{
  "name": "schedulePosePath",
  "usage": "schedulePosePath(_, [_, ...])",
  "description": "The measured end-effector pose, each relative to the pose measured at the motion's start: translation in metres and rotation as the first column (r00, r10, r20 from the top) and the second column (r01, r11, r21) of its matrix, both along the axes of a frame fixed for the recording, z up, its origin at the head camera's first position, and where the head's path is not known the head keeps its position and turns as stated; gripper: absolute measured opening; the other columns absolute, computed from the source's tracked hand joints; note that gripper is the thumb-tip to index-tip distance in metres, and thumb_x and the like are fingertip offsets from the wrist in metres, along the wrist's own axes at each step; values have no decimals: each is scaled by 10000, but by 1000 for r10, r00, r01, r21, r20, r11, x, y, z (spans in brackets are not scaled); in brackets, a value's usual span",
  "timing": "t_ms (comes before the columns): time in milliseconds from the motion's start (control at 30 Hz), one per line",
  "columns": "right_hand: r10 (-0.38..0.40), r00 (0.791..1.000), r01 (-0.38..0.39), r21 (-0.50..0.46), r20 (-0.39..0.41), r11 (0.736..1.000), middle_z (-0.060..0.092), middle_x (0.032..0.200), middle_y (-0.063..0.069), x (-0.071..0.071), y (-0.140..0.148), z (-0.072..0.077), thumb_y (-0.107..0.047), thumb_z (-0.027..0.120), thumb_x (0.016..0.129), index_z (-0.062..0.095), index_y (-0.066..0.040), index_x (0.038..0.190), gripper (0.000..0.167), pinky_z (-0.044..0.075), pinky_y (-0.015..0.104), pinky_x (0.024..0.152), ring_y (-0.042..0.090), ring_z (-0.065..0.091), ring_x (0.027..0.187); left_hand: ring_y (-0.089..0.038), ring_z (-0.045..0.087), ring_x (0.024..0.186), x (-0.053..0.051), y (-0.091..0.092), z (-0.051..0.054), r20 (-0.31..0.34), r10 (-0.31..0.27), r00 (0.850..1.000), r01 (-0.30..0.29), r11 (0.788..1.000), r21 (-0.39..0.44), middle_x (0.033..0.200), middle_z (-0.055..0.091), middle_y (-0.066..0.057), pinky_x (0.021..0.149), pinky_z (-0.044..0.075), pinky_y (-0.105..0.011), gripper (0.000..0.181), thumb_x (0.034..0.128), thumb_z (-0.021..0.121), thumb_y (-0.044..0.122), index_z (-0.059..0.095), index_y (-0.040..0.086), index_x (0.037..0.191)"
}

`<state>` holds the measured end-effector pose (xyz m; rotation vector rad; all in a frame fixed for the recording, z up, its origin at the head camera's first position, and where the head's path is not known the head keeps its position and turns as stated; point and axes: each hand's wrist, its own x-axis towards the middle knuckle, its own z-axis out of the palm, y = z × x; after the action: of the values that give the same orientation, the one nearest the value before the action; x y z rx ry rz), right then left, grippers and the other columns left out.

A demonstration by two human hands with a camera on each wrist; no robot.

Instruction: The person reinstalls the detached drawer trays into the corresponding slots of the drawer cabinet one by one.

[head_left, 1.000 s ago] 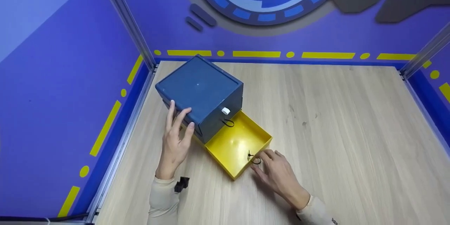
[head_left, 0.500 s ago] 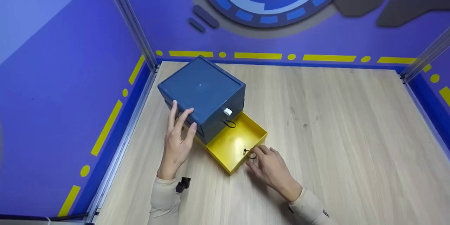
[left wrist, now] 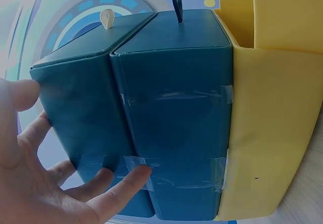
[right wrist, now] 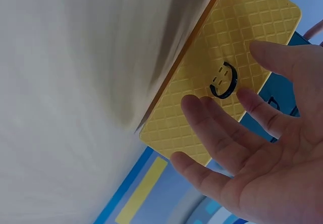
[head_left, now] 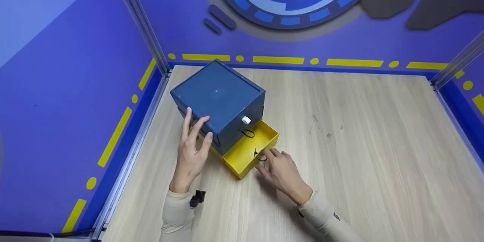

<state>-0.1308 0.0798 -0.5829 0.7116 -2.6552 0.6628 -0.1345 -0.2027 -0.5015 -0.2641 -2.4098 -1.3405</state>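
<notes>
A stack of dark blue boxes (head_left: 217,94) stands over a yellow drawer (head_left: 240,154), which juts out toward the front right. My left hand (head_left: 189,153) rests with spread fingers against the stack's left side; clear tape joins the blue boxes (left wrist: 174,118) there in the left wrist view. At the drawer's ridged front (right wrist: 192,72), my right hand (head_left: 283,170) has its fingers extended around a black pull loop (right wrist: 232,85), without gripping it. Fingertip contact with the front is hard to tell. The part of the drawer inside the stack is hidden.
On the stack's front, a white tab (head_left: 245,120) and a black loop (head_left: 248,133) stick out above the drawer. A wooden tabletop (head_left: 359,151) extends to the right. Blue-purple panels (head_left: 68,121) with metal corner posts (head_left: 141,22) border the table.
The yellow drawer has slid farther into the stack, with the right hand moving along toward the upper left. The left hand keeps its place on the stack's side.
</notes>
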Motion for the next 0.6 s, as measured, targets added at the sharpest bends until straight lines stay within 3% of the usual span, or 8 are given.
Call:
schedulePosePath(200, [-12,999,12,4,40,1000,769,1013,105,-8,-12,0,-271,866,886,689,-81,1126,353,606,548,811,285,743,873,-360,269,1628,0,1,0,10,4,1000,-4,1000,4,1809,121,-27,1213,333,-710,426,1093,613,267,588,283,1518])
schedulePosePath(600, [-20,996,16,40,90,999,762,1036,110,-25,-30,-4,-286,834,916,679,-76,1150,351,604,530,783,321,743,821,-359,267,1629,-1,0,0,4,10,1000,-10,1000,-1,1806,135,-49,1216,341,-693,425,1088,617,255,595,257,1512])
